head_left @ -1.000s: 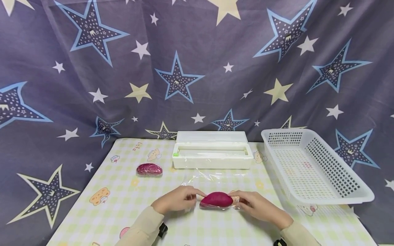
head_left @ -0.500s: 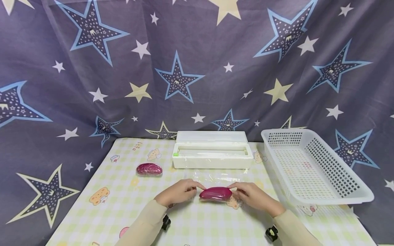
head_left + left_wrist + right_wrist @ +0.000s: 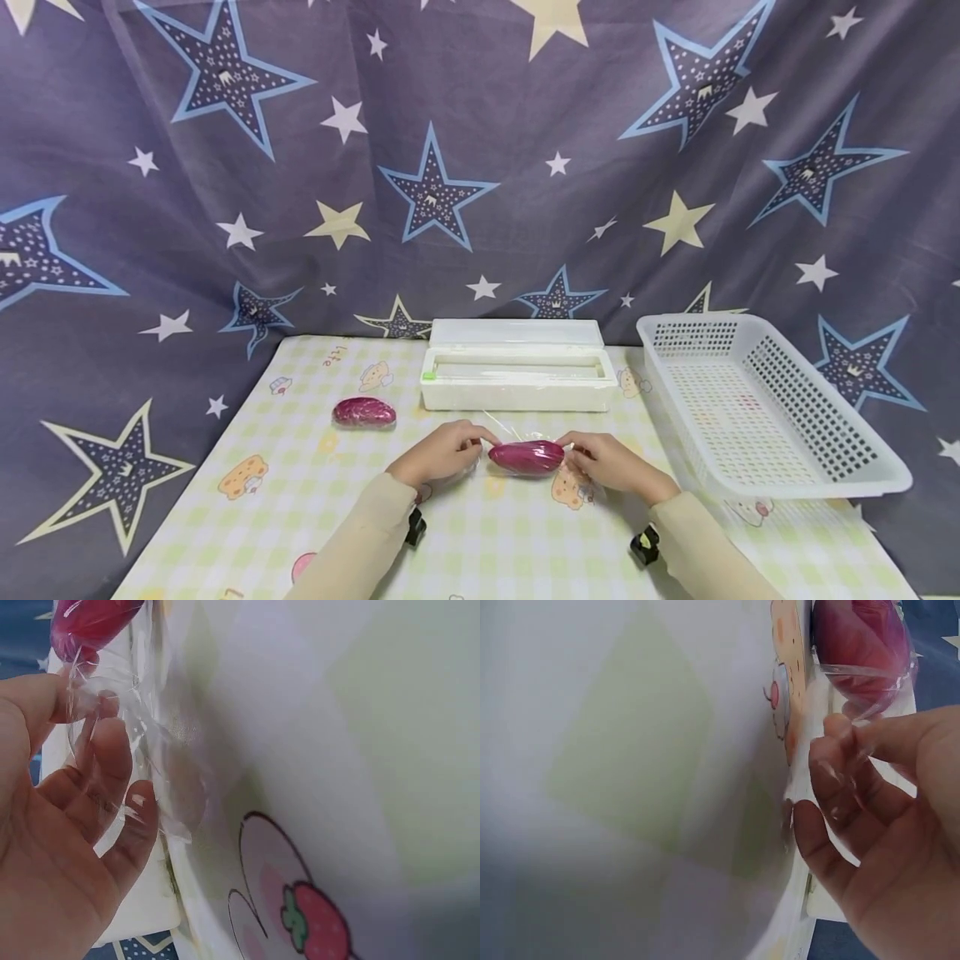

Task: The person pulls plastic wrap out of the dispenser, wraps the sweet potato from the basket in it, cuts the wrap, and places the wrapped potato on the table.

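A magenta sweet potato [image 3: 527, 457] lies crosswise between the two hands, with clear plastic wrap [image 3: 517, 433] around it. At its left end the left hand [image 3: 442, 454] pinches the gathered wrap between thumb and fingers, and loose film drapes over those fingers in the left wrist view. The right hand [image 3: 611, 462] pinches the wrap at the other end, its index finger right at the tip. Behind them stands a white wrap dispenser box [image 3: 517, 394], lid raised, with film stretching from its front toward the sweet potato.
A second wrapped sweet potato [image 3: 364, 412] lies at the back left. On the right stands a white perforated basket [image 3: 810, 489]. The checked tablecloth [image 3: 510, 550] covers the table, and a star-patterned curtain [image 3: 480, 167] hangs behind its far edge.
Both hands have rolled the sweet potato away from the body toward the box. The film between it and the box has become shorter, and its upper side now shows wrap.
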### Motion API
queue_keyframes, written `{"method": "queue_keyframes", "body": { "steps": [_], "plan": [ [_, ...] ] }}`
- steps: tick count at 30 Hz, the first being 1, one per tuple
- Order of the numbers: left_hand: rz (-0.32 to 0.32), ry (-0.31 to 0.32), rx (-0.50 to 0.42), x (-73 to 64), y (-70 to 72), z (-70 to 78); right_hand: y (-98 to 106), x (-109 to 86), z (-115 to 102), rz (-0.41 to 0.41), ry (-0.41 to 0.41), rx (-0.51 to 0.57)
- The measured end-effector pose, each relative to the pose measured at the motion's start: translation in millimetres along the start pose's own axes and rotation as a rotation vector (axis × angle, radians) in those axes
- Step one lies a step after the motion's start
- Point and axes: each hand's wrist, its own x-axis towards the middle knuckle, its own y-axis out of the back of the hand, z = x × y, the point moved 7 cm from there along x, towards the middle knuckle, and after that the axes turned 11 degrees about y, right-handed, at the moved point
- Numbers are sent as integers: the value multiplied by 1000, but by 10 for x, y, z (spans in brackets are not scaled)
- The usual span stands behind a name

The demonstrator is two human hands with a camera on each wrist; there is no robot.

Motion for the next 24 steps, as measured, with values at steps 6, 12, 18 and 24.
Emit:
{"method": "queue_keyframes", "body": {
  "steps": [6, 12, 18, 24],
  "plan": [
    [13, 19, -7, 47, 30, 20, -2, 33, 17, -10, -24, 88],
    [44, 17, 2, 47, 128, 62, -21, 52, 9, -19, -28, 154],
    [149, -62, 60, -22, 208, 246, -41, 44, 38, -12, -50, 150],
    [125, -246, 157, -24, 95, 631, -45, 55, 9, -12, -47, 162]
  ]
}}
